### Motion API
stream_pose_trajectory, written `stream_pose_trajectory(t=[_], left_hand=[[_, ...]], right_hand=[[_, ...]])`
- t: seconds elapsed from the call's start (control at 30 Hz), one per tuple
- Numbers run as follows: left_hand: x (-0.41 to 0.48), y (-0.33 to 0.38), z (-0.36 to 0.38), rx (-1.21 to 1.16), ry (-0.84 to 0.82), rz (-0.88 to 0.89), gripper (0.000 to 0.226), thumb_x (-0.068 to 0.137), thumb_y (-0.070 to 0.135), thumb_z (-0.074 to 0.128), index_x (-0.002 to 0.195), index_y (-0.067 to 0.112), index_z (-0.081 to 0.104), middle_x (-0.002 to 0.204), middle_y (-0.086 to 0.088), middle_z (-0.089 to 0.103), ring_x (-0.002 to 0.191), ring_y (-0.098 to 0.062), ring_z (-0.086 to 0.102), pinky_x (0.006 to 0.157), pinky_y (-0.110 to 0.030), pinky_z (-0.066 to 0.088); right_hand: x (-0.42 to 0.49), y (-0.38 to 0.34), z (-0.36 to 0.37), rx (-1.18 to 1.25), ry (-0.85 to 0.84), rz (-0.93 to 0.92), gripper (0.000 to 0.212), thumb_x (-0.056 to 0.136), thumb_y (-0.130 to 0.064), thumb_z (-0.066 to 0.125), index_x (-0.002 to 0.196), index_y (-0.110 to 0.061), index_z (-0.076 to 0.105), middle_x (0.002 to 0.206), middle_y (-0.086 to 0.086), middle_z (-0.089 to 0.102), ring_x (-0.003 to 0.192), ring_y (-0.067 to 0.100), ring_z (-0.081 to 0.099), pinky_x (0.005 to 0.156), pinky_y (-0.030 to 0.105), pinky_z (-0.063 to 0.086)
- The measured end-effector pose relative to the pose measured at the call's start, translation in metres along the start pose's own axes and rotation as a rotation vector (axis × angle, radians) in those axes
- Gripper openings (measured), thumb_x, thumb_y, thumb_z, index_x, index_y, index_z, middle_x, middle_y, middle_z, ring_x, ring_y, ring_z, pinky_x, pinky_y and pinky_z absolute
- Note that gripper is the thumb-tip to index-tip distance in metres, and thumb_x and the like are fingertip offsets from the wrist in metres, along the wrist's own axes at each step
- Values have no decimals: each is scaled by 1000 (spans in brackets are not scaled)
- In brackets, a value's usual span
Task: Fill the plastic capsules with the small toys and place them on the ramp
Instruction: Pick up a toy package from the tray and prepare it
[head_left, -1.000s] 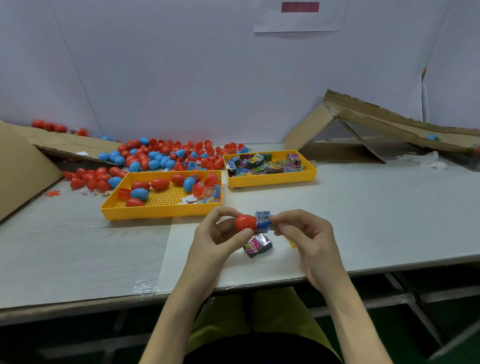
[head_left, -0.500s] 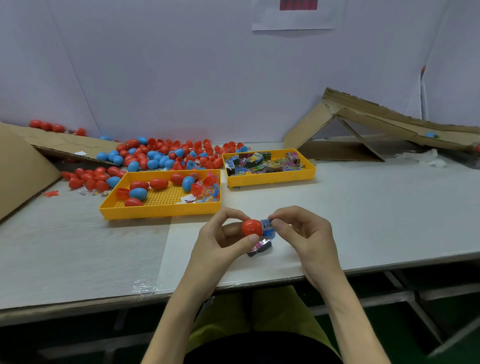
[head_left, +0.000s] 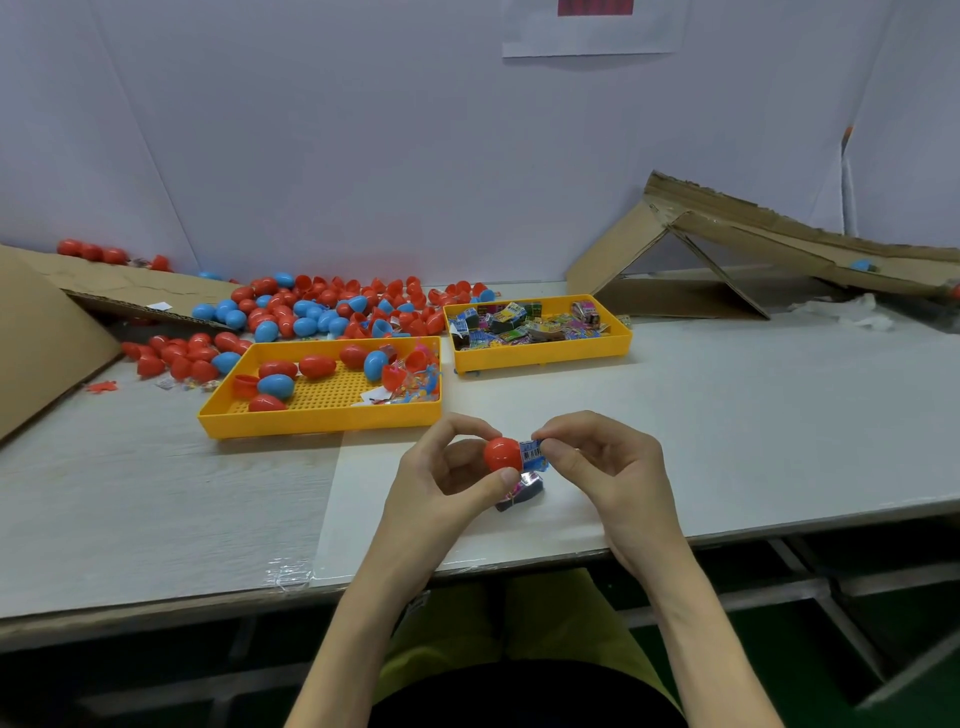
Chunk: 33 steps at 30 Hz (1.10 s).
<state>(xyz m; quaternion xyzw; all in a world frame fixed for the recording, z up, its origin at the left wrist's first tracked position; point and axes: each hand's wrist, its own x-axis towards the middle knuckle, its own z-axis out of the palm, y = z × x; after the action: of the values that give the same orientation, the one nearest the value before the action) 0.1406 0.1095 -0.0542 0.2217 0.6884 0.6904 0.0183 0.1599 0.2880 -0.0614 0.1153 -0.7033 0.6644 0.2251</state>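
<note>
Before the yellow perforated plastic tray (head_left: 322, 419): left hand (head_left: 441, 486) pinches round red plastic capsule half (head_left: 502, 453) steady; right hand (head_left: 602, 462) pinches small blue wrapped toy (head_left: 534, 454) to seat it inside.

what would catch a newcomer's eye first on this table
The hands at centre front stand out first: the left hand holds a red capsule while the right hand pinches a small toy packet against it. Behind a yellow tray, a heap of red and blue capsules spreads across the back left. A cardboard ramp slopes at back right.
</note>
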Motion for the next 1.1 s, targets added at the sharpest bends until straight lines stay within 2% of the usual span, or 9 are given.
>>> stream_pose_trajectory(t=[0.17,0.37,0.53,0.7,0.83,0.97,1.1], left_hand=[[0,0,1,26,16,4,28,80,25,78,102,20,61,93,-1,77,92,-17,73,74,-22,57],[1,-2,1,53,12,26,24,83,16,80,100,19,63,92,0,75,88,-17,72,70,-19,56],[0,-2,1,34,15,35,26,78,21,80,100,21,64,95,1,74,91,-18,72,72,-21,56],[-1,-1,2,61,-8,28,25,78,28,77,100,36,71,98,6,73,95,-17,71,77,-25,58],[-2,-1,2,56,2,28,24,78,27,77,100,35,72,99,6,73,95,-19,71,78,-27,58],[-1,0,1,25,59,28,25,79,27,81,99,37,71,99,8,73,94,-15,71,73,-21,57],[-2,0,2,28,97,52,24,78,26,80,100,32,71,98,5,74,93,-16,72,74,-20,56]], right_hand=[[0,1,0,0,-14,-2,20,87,-8,71,87,-28,77,88,-5,75,92,13,69,77,19,55],[0,-2,1,-24,-8,14,10,85,-16,71,89,-25,76,88,-7,75,91,12,69,77,18,54],[-1,-1,0,-12,-4,-1,26,88,-5,71,88,-31,76,89,-5,76,90,14,70,76,18,55],[-1,-2,1,-2,-26,5,20,85,-13,71,88,-31,77,90,-4,76,89,13,71,76,19,54],[-1,-1,1,-56,-24,-5,25,87,-5,72,95,-28,74,96,-6,75,92,15,71,77,23,56],[-4,0,5,-164,93,-63,20,81,-20,75,99,-25,67,101,-13,69,93,13,68,71,18,54],[-9,2,14,-358,62,-178,12,83,-27,77,92,-30,70,96,-19,64,91,9,63,69,19,54]])
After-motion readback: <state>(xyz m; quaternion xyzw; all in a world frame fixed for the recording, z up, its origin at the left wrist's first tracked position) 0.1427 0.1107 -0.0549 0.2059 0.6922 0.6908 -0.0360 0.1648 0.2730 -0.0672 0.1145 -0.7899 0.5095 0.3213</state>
